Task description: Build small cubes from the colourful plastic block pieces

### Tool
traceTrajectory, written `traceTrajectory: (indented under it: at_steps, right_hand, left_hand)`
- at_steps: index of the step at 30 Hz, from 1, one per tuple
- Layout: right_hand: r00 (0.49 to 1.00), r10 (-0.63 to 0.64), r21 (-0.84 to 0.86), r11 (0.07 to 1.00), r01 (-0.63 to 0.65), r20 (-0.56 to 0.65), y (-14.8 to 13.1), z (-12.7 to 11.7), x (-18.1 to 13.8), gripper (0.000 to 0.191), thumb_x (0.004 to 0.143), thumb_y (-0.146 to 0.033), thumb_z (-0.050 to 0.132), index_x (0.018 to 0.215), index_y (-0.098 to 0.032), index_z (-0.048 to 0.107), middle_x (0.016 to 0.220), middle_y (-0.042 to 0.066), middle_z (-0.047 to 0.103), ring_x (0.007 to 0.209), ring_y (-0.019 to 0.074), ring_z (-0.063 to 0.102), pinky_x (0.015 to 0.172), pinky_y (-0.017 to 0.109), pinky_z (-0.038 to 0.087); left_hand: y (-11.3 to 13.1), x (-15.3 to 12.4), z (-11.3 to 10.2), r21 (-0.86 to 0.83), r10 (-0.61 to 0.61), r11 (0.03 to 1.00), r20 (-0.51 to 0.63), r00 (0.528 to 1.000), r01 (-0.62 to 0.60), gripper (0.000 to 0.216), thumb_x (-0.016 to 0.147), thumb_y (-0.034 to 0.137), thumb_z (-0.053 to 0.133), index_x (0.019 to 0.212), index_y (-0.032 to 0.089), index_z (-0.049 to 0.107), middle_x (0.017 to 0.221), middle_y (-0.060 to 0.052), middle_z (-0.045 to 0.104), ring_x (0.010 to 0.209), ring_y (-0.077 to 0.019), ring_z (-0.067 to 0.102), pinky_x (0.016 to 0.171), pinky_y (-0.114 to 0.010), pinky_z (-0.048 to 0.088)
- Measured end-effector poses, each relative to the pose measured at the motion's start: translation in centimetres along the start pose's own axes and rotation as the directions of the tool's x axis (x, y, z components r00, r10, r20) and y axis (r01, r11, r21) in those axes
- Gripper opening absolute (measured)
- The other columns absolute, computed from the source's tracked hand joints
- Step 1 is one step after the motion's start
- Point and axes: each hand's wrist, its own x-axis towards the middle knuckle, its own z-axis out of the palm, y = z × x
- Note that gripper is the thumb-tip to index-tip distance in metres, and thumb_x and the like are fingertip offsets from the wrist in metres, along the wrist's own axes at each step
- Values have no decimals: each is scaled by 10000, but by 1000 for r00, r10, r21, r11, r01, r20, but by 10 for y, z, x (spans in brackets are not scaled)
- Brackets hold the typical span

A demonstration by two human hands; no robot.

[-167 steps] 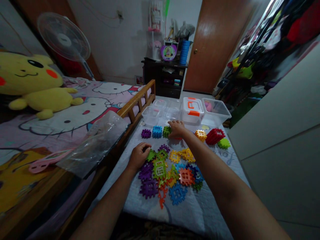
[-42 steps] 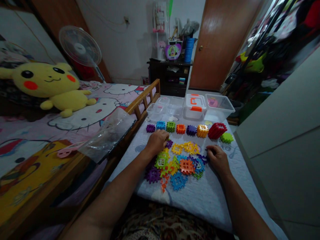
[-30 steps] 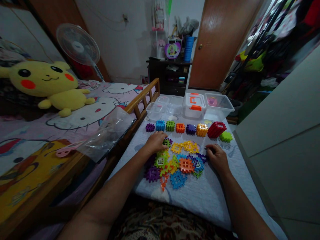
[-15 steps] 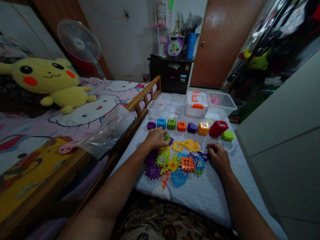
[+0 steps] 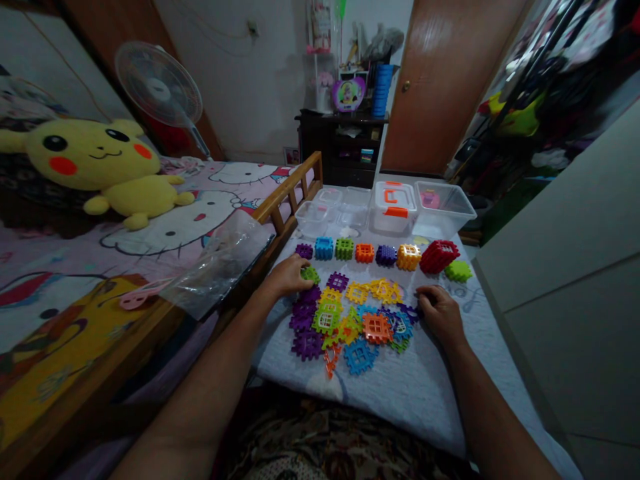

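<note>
My left hand (image 5: 290,276) pinches a green building tile (image 5: 310,274) at the left side of the spread pieces. Just right of it lies a purple tile (image 5: 338,281). Below are overlapping purple tiles (image 5: 306,313) and a lime tile (image 5: 327,319). My right hand (image 5: 440,310) rests with curled fingers on the cloth, nothing visible in them, close to a dark purple piece (image 5: 409,311). Between the hands lie yellow pieces (image 5: 385,291), an orange tile (image 5: 377,328) and a blue tile (image 5: 360,355).
Behind the loose pieces runs a row of stacks by colour, including a blue stack (image 5: 324,248), an orange stack (image 5: 365,253) and a red stack (image 5: 440,257). Farther back stand a lidded clear box (image 5: 395,207) and an open clear bin (image 5: 445,207). A wooden bed rail (image 5: 285,200) borders the left.
My left hand has moved left with the green tile, away from the purple tile, which now shows fully. My right hand has stayed in place.
</note>
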Motion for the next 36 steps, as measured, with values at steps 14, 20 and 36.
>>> traceTrajectory:
  at_steps: [14,20,36]
  right_hand:
    - [1000,14,4,1000,-14,1,-2,0,-1,214,797,-320,511,859,-201,678,880,62,666,805,220,613,787,364,470]
    - [1000,12,23,1000,-12,0,-1,0,-1,211,800,-320,512,862,-200,675,882,62,665,801,219,613,777,361,472]
    - [1000,8,11,1000,-7,-11,-5,-1,0,214,793,-313,516,855,-200,686,874,65,673,805,222,621,780,364,479]
  left_hand:
    - [-5,6,11,50,-19,999,101,995,14,453,668,425,707,1034,159,725,1052,-144,696,995,-326,637,866,-399,485]
    - [-7,11,13,73,-27,997,98,995,20,444,661,442,720,1020,181,722,1038,-124,703,966,-293,643,843,-373,490]
    - [5,12,7,99,-64,993,77,995,56,370,623,385,730,932,183,693,984,-123,696,935,-301,660,785,-376,513]
